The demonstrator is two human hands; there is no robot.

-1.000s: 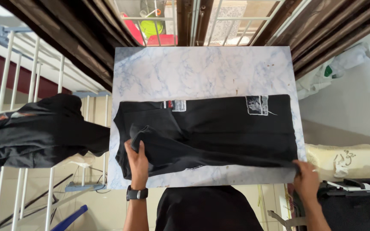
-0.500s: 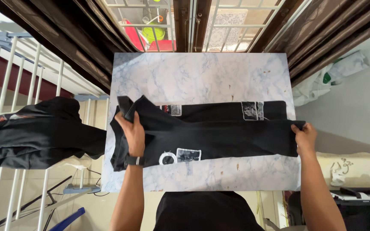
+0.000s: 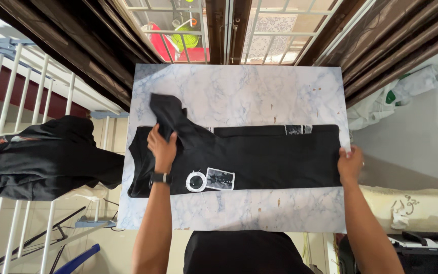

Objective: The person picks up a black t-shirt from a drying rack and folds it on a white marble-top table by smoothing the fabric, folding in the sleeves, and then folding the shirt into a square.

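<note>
On marble table (image 3: pixel 239 91), hands hold black shirt (image 3: pixel 259 157).

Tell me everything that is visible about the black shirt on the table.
The black shirt lies folded into a long flat band across the marble-look table. It looks like soft knit fabric. A white ring and a grey rectangular print sit near its front edge, and a small print strip shows at the back edge. The left hand grips one sleeve, which sticks out toward the far left. The right hand holds the right end.
</note>
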